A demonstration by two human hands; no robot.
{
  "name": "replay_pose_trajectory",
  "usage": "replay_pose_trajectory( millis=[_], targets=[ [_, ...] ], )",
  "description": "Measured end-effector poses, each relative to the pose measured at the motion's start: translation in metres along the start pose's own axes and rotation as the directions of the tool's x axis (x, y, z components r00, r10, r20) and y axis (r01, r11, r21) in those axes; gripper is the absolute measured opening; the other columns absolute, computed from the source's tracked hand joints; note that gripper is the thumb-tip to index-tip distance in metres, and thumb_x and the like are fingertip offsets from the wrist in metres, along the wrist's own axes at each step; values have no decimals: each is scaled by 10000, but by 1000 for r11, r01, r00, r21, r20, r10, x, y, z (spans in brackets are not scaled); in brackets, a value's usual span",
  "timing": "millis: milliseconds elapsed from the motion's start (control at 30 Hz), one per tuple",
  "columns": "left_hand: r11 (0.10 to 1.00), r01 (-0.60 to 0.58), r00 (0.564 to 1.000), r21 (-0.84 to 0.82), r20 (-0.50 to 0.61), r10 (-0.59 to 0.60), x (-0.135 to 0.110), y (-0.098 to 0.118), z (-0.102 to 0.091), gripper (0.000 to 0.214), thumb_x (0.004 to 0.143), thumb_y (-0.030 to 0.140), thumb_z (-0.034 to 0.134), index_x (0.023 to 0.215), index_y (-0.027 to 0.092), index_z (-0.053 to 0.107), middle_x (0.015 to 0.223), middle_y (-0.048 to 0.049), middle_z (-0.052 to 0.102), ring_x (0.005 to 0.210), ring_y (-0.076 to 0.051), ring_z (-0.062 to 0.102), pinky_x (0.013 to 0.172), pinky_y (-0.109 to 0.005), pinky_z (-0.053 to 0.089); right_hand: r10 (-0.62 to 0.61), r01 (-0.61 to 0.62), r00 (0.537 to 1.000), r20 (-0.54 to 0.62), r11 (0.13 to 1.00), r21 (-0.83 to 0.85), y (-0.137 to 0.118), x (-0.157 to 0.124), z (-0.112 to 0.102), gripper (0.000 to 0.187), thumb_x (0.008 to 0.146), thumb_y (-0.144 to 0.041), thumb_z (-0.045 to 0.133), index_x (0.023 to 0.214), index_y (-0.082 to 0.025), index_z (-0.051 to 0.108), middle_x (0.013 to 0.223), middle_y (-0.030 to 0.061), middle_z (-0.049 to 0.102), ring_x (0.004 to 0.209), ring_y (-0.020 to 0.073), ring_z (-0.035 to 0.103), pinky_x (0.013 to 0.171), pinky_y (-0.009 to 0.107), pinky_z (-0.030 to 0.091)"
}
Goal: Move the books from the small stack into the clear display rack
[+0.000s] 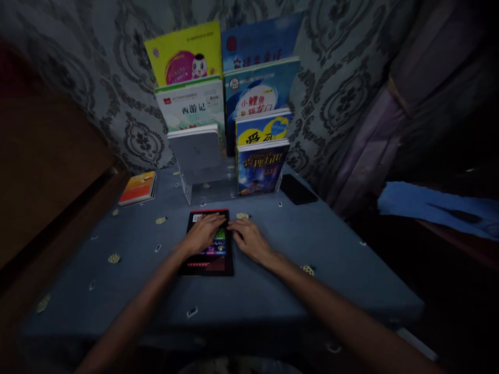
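Observation:
A dark book with a red top edge and small coloured pictures point(221, 247) lies on the table in front of me. My left hand point(203, 232) rests flat across its upper part, fingers stretched out and pointing right, hiding much of the cover. At the book's right edge is my right hand point(249, 238), palm down, its fingers extended with the thumb apart. Its fingertips are at or very near the edge; whether they touch cannot be told. Neither hand grips anything.
Behind the book stands a clear tiered rack point(187, 189) with several upright books, such as a blue one point(259, 169) in front. A black phone-like slab point(298, 189) lies to its right, a small stack of orange books point(138, 188) to its left. Patterned cloth covers the table point(132, 291).

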State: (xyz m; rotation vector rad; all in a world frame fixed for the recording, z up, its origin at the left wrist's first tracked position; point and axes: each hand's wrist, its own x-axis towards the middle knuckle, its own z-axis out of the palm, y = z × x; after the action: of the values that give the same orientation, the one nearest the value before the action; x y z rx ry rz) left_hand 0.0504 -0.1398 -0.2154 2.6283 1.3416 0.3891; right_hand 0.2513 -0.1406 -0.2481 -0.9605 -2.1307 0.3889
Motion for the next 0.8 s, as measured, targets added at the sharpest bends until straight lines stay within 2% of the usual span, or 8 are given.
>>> replay_pose_trajectory(
  millis=[267, 333, 433, 533, 600, 667, 733, 800],
  targets=[
    [994, -95, 984, -53, 146, 102, -84, 55, -17, 433, 940, 96, 398, 1342, 202, 520, 1394, -71, 565, 1344, -207, 454, 1115, -460, 345, 44, -45, 998, 36, 998, 48, 4, 0, 2, 362, 790, -47, 467, 968, -212, 736, 1084, 62, 733, 1063, 224, 645, 982, 432, 484],
    [992, -108, 980, -62, 160, 117, -99, 62, -20, 453, 923, 75, 411, 1346, 205, 511, 1391, -69, 568, 1329, -206, 470, 1111, -468, 354, 37, -38, 999, 37, 999, 37, 5, -1, 2, 358, 797, -53, 468, 978, -211, 733, 1087, 61, 731, 1067, 224, 642, 988, 436, 479],
    [989, -120, 985, -87, 116, 130, -110, 54, -25, 444, 923, 73, 422, 1331, 221, 517, 1369, -63, 582, 1291, -189, 505, 1108, -453, 372, 13, -14, 999, 35, 1000, 11, 5, -1, 1, 344, 815, -69, 470, 998, -207, 726, 1090, 67, 727, 1064, 232, 633, 976, 452, 480],
    [999, -13, 1000, -51, -28, 11, -113, 33, -27, 387, 959, 129, 404, 1310, 225, 535, 1328, -78, 600, 1241, -205, 540, 1057, -448, 434, -12, 14, 999, 43, 998, -55, -2, -1, 0, 308, 836, -102, 491, 1012, -197, 724, 1107, 89, 718, 1067, 256, 614, 949, 479, 480],
    [997, 71, 991, -41, -113, -75, -114, 18, -26, 362, 977, 174, 394, 1308, 212, 537, 1329, -98, 589, 1211, -219, 556, 1014, -443, 474, -36, 43, 997, 70, 994, -104, -15, -3, 0, 279, 844, -132, 517, 1024, -188, 723, 1109, 104, 718, 1088, 282, 598, 946, 512, 464],
    [994, 91, 983, -58, -157, -99, -116, 9, -24, 357, 986, 198, 387, 1313, 203, 531, 1336, -106, 577, 1197, -216, 565, 1004, -432, 487, -96, 108, 986, 134, 990, -88, -33, -9, 2, 269, 858, -162, 537, 1059, -191, 713, 1111, 101, 722, 1129, 287, 578, 967, 526, 441],
    [995, 76, 979, -72, -182, -88, -118, 4, -20, 358, 989, 207, 386, 1319, 210, 523, 1329, -101, 579, 1196, -208, 566, 1015, -427, 483, -214, 216, 950, 228, 976, 16, -52, -18, 4, 287, 879, -180, 541, 1123, -212, 690, 1150, 76, 714, 1179, 251, 557, 1014, 491, 421],
    [994, 84, 975, -69, -199, -96, -120, 3, -17, 355, 988, 211, 392, 1316, 220, 527, 1331, -96, 576, 1212, -208, 557, 1026, -429, 476, -336, 315, 888, 313, 942, 115, -67, -25, 4, 305, 894, -193, 545, 1173, -224, 666, 1204, 57, 694, 1220, 218, 535, 1048, 449, 408]
  ],
)
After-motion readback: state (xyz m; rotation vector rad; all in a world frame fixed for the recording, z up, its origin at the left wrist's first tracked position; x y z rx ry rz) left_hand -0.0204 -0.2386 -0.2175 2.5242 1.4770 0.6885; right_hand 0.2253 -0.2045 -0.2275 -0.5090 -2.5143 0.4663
